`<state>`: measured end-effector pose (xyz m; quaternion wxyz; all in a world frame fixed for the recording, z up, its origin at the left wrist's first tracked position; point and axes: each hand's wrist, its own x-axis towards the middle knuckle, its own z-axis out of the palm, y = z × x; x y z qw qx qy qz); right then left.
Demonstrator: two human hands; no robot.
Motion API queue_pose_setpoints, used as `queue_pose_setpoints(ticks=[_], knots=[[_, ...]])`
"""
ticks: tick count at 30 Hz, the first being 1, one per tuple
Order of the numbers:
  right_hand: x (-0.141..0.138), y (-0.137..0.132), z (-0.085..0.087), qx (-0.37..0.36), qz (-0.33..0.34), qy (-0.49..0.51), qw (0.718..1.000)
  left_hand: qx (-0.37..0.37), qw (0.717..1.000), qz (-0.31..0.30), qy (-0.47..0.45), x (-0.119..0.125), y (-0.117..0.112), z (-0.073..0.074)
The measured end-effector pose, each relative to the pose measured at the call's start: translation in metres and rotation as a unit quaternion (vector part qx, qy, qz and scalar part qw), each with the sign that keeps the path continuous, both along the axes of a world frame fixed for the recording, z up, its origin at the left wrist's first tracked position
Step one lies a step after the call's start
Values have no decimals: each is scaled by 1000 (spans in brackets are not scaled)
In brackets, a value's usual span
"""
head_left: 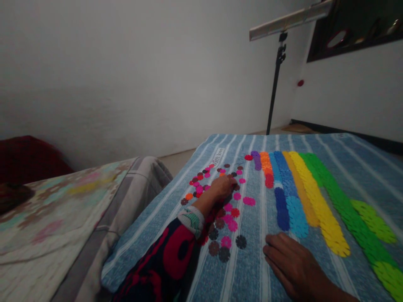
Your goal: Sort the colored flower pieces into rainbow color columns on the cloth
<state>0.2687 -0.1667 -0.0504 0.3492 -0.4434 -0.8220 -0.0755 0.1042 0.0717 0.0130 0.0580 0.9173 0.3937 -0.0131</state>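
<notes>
My left hand (223, 187) reaches forward from a red-and-black patterned sleeve (176, 256) into a scatter of loose flower-shaped discs (231, 212), pink, red, orange and dark brown. Its fingers curl down onto the discs; what they pinch is hidden. My right hand (291, 262) lies flat, fingers together, on the blue striped cloth (252, 268), just below the near ends of the blue rows. To the right, discs lie in sorted colour bands: purple (256, 160), orange (266, 167), blue (285, 193), yellow (317, 201) and green (343, 205).
A folded grey and floral blanket (94, 209) lies left of the cloth, with a dark red cushion (28, 157) behind it. A black light stand (275, 84) rises by the white wall at the back right, below a dark window frame (352, 29).
</notes>
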Motion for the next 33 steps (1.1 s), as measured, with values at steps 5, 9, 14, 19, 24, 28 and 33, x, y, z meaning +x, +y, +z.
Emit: queue_pose_setpoints(ticks=[5, 9, 14, 19, 24, 28, 33], knots=[[1, -1, -2, -10, -2, -5, 1000, -45, 998, -26, -33, -1, 6, 3], [2, -3, -5, -21, -7, -8, 1000, -59, 997, -26, -42, 0, 12, -1], [3, -3, -6, -40, -4, -17, 999, -60, 997, -14, -44, -2, 11, -1], [4, -2, -6, -38, -8, -19, 999, -36, 992, 36, -117, -15, 3, 0], [4, -3, -6, -34, -6, -24, 999, -133, 952, 94, -259, -33, -2, -3], [4, -3, -5, -47, 0, -20, 999, -271, 884, 122, -362, -40, -17, -1], [4, -3, 1, -40, 4, -25, 999, -350, 872, 95, -329, -36, -44, 4]])
